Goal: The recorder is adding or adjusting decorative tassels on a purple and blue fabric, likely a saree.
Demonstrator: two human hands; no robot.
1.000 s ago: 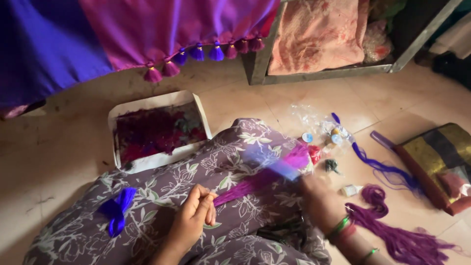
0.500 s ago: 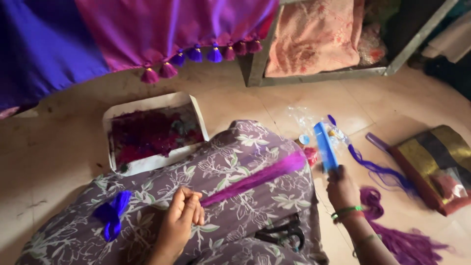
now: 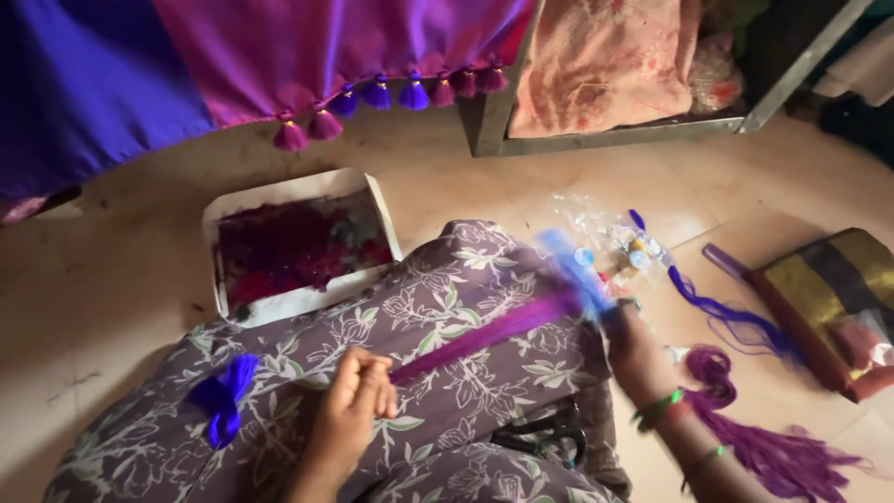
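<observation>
**Purple threads pulled taut across the lap**

The left hand is pinched shut on one end of a bundle of purple threads, which runs up and to the right over the flowered cloth on the person's lap. At its far end the right hand grips a blue comb that is blurred, so where it meets the threads is unclear.

A hard pull could, I judge, slip the threads out of the left pinch or snarl them at the comb. Black scissors lie on the cloth between the hands, near enough to snag loose strands.

A blue tassel sits left of the left hand, and a tray of dark red scraps lies beyond it. Right of the right hand lie more purple strands, partly cut off by the frame edge. Small items in clear plastic beyond it are too blurred to identify.
</observation>
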